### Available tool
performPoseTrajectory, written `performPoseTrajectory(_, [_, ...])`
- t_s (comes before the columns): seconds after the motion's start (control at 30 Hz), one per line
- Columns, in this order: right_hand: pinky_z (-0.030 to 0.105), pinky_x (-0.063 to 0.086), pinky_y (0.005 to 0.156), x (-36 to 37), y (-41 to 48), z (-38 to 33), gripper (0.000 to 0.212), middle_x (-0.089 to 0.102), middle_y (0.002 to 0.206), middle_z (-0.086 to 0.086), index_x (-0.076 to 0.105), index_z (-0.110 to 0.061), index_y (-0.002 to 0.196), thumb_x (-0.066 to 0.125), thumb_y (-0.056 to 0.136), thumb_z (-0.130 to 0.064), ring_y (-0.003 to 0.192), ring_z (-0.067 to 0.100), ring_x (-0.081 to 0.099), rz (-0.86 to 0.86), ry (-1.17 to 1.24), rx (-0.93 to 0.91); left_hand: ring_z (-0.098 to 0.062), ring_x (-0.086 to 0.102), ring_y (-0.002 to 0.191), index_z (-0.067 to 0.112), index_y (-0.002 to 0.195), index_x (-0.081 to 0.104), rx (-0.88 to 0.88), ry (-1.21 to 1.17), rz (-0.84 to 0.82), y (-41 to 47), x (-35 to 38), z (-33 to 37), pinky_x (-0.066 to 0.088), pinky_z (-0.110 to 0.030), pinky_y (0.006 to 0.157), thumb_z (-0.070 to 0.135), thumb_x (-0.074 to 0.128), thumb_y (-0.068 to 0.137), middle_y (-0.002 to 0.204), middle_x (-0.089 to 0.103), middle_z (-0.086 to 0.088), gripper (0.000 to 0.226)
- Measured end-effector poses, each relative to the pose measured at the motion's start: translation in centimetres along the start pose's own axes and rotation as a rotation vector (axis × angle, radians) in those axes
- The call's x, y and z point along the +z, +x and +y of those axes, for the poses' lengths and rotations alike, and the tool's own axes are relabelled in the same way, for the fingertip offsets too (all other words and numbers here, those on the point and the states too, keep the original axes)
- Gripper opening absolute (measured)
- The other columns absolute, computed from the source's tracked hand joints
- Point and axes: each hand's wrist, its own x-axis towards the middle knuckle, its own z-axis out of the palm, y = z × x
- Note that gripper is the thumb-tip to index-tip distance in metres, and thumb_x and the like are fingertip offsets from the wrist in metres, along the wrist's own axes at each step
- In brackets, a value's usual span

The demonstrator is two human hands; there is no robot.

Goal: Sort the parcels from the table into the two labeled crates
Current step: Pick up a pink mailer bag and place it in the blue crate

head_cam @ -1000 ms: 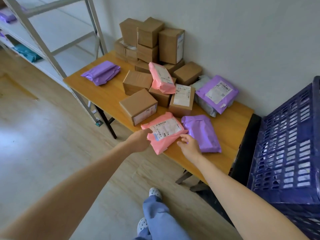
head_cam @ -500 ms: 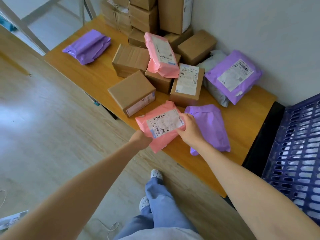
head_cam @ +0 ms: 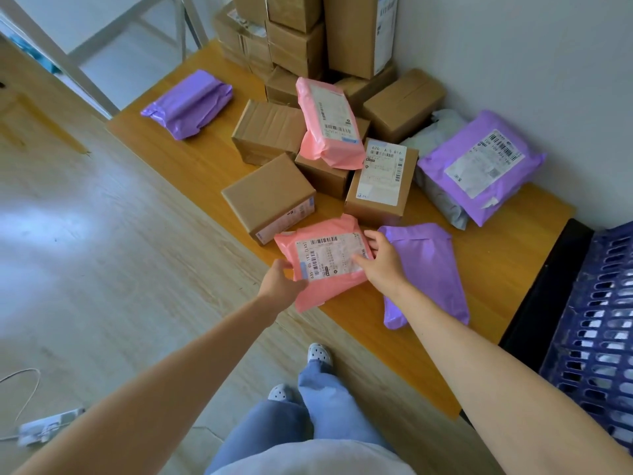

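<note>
A pink mailer bag (head_cam: 325, 258) with a white label lies at the front edge of the wooden table (head_cam: 486, 269). My left hand (head_cam: 279, 284) grips its near left corner, and my right hand (head_cam: 382, 262) holds its right edge with the thumb on the label. A plain purple mailer (head_cam: 428, 265) lies just right of it, partly under my right forearm. Further back sit several brown cardboard boxes (head_cam: 270, 197), a second pink mailer (head_cam: 329, 125) leaning on them, and a labelled purple mailer (head_cam: 479, 166). A blue slatted crate (head_cam: 603, 323) stands at the right.
Another purple mailer (head_cam: 188, 104) lies at the table's far left. A stack of taller cartons (head_cam: 356, 32) fills the back corner against the wall. A white metal shelf frame (head_cam: 65, 60) stands at upper left. A cable and power strip (head_cam: 44, 426) lie on the wooden floor.
Both hands have closed onto the pink mailer, the right one moving from its near corner up onto its right edge. The view has come closer to the table.
</note>
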Motion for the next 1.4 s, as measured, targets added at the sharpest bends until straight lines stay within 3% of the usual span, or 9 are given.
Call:
performPoseTrajectory(0.23, [0.011,0.044,0.07,-0.2,-1.7,0.3,0.051,0.057,0.124,0.006,0.046,-0.01,0.134,0.068,0.088,-0.008,0.106,0.013,0.053,0.078,0.094,0.027,-0.018,0.063,0.1,0.031,0.132,0.037,0.182,-0.044,-0.072,-2.7,-0.4,-0.8,0.054,-0.024,0.064,0.014,0.064,0.09,0.116,0.06,-0.001,0.053])
performPoseTrajectory(0.5, [0.027,0.046,0.085,-0.1,-3.2,-1.9,0.061,0.049,0.119,-0.004,0.045,-0.014,0.136,0.076,0.083,-0.02,0.111,0.017,0.053,0.235,0.25,0.069,-0.003,0.06,0.092,0.031,0.122,0.045,0.421,-0.128,-0.11,-2.7,-3.9,2.4,0.05,-0.014,0.056,0.007,0.059,0.092,0.105,0.061,0.008,0.041])
performPoseTrajectory(0.7, [0.033,0.049,0.09,1.0,-4.5,-4.6,0.079,0.053,0.132,0.009,0.036,-0.012,0.143,0.08,0.079,-0.023,0.112,0.021,0.056,0.297,0.351,0.103,-0.013,0.067,0.086,0.041,0.105,0.051,0.569,-0.081,-0.186,-2.8,-8.2,6.0,0.06,-0.033,0.06,0.002,0.054,0.091,0.1,0.066,0.002,0.042])
performPoseTrajectory(0.8, [0.033,0.05,0.088,1.7,-5.3,-6.3,0.075,0.055,0.128,0.009,0.04,-0.012,0.138,0.082,0.076,-0.019,0.109,0.021,0.057,0.345,0.397,0.081,-0.011,0.067,0.079,0.035,0.111,0.053,0.628,-0.011,-0.242,-2.7,-10.9,7.8,0.055,-0.025,0.049,0.0,0.053,0.091,0.099,0.067,-0.003,0.04])
performPoseTrajectory(0.93, [0.011,0.048,0.077,2.1,-6.5,-9.0,0.063,0.056,0.114,-0.006,0.045,-0.017,0.122,0.083,0.073,-0.007,0.117,0.019,0.052,0.337,0.364,-0.061,-0.018,0.065,0.091,0.034,0.112,0.057,0.694,0.136,-0.36,-2.5,-15.4,10.5,0.055,-0.025,0.059,-0.002,0.052,0.09,0.108,0.066,-0.007,0.043])
performPoseTrajectory(1.07, [0.017,0.047,0.085,2.7,-7.6,-12.6,0.094,0.049,0.126,-0.007,0.028,-0.018,0.147,0.084,0.072,-0.011,0.117,0.011,0.047,0.252,0.292,-0.092,-0.024,0.064,0.103,0.032,0.118,0.059,0.758,0.255,-0.431,-2.3,-19.4,12.7,0.058,-0.041,0.084,-0.002,0.053,0.091,0.115,0.065,-0.007,0.044])
performPoseTrajectory(1.17, [0.011,0.043,0.077,3.3,-8.5,-15.0,0.09,0.049,0.12,-0.015,0.034,-0.02,0.144,0.085,0.07,-0.012,0.115,0.008,0.046,0.23,0.222,-0.13,-0.02,0.065,0.103,0.036,0.113,0.061,0.814,0.311,-0.505,-2.6,-21.3,13.8,0.058,-0.032,0.078,-0.003,0.055,0.09,0.116,0.066,-0.004,0.045])
performPoseTrajectory(1.3, [0.034,0.047,0.099,3.7,-9.6,-17.5,0.085,0.054,0.131,0.0,0.039,-0.022,0.139,0.086,0.069,-0.009,0.121,0.014,0.051,0.244,0.274,-0.154,-0.01,0.068,0.092,0.033,0.118,0.063,0.875,0.357,-0.598,-3.2,-23.2,15.0,0.054,-0.021,0.064,-0.003,0.054,0.089,0.113,0.068,0.002,0.048])
performPoseTrajectory(1.4, [0.037,0.051,0.096,3.6,-10.5,-18.8,0.082,0.064,0.121,0.004,0.044,-0.027,0.138,0.085,0.07,-0.006,0.113,0.016,0.061,0.242,0.383,-0.153,-0.015,0.07,0.092,0.031,0.127,0.058,0.861,0.311,-0.674,-3.3,-24.3,15.9,0.058,-0.03,0.068,-0.003,0.057,0.088,0.113,0.069,0.002,0.052])
